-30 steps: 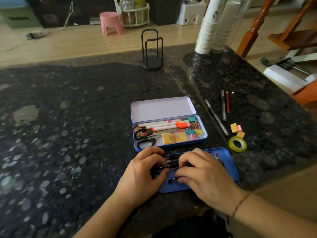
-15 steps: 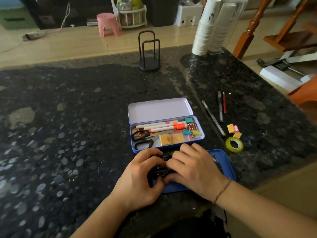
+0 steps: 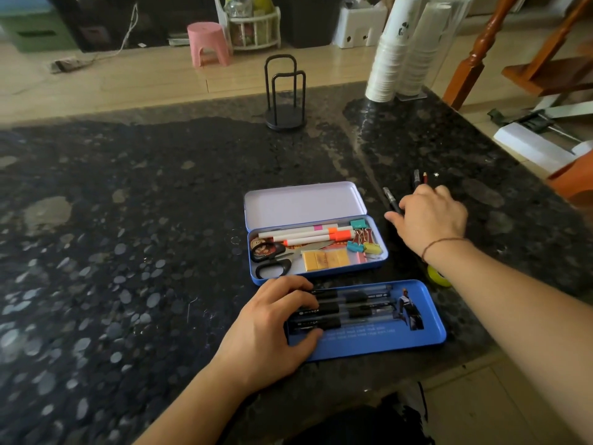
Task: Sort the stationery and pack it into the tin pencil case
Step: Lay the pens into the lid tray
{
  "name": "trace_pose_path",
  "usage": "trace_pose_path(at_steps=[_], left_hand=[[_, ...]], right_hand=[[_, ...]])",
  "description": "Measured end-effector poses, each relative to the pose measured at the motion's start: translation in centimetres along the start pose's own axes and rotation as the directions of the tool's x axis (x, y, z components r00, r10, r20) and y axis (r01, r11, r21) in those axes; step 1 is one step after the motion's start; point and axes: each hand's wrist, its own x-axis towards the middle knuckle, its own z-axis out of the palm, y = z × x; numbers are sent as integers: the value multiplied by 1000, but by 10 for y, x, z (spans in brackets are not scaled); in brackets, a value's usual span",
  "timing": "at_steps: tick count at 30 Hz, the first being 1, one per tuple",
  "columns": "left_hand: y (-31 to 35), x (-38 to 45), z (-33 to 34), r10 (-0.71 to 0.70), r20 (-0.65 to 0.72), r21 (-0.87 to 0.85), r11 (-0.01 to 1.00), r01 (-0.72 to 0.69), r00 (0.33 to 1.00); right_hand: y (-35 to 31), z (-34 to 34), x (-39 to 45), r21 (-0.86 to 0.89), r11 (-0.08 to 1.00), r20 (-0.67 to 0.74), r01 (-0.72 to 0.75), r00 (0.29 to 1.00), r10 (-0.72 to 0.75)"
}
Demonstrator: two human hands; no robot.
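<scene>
Right hand (image 3: 428, 220) moved to loose pens (image 3: 392, 203), left hand (image 3: 272, 326) steadying tray (image 3: 385, 343)

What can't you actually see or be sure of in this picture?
Head view only:
- Loose pens: mostly covered by the right hand; grip unclear.
- Yellow tape roll: largely behind the right forearm.
- Pens in the blue tray: left ends under the left hand.
- Pen lettering: too small.

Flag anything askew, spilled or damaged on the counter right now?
Nothing spilled or damaged. The open tin pencil case is neatly packed; black pens lie parallel in the blue tray under the left hand. Loose pens beside the right hand are simply unpacked.
</scene>
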Motion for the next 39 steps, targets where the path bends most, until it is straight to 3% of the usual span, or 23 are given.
trace_pose_path(at_steps=[2, 5, 8, 11, 13, 16, 19, 22, 25, 28, 31, 34, 39], left_hand=[[0, 1, 1, -1, -5, 3, 1000, 1, 1000], [-1, 1, 1, -16, -12, -3, 1000, 16, 1000], [-2, 1, 1, -15, -11, 7, 1000, 15, 1000], [-2, 1, 1, -23, -14, 3, 1000, 23, 1000], [-2, 0, 1, -27, -14, -7, 1000, 27, 1000], [0, 1, 1, -40, -22, -48, 998, 39, 999], [-1, 0, 1, -58, -40, -74, 996, 55, 997], [0, 0, 0, -70, -38, -91, 994, 66, 997], [0, 1, -1, -75, -29, -97, 993, 71, 997], [1, 0, -2, -56, -12, -98, 994, 54, 998], [2, 0, -4, -22, 25, -63, 998, 24, 999], [1, 1, -5, 7, 46, -13, 1000, -7, 999], [0, 1, -4, 18, 54, 11, 1000, -19, 998]], right_hand=[[-3, -1, 3, 112, 989, 20, -95, 995, 94], [5, -17, -1, 513, 849, 36, -125, 992, 125], [19, -45, -24, 829, 559, 4, -17, 1000, 25], [29, -75, -65, 989, 65, 141, -132, 973, -180], [33, -85, -90, 976, -35, 199, -216, 943, -267], [32, -85, -115, 971, -8, 229, -240, 933, -278], [29, -72, -130, 931, -11, 339, -364, 877, -341], [32, -58, -138, 917, 105, 396, -386, 840, -371], [34, -41, -142, 921, 344, 315, -184, 871, -377], [34, -27, -145, 874, 483, 155, 49, 915, -372], [34, -16, -146, 697, 659, 36, 283, 904, -426], [32, -13, -144, 596, 691, -57, 408, 880, -471], [28, -13, -143, 558, 675, -79, 483, 841, -536]])
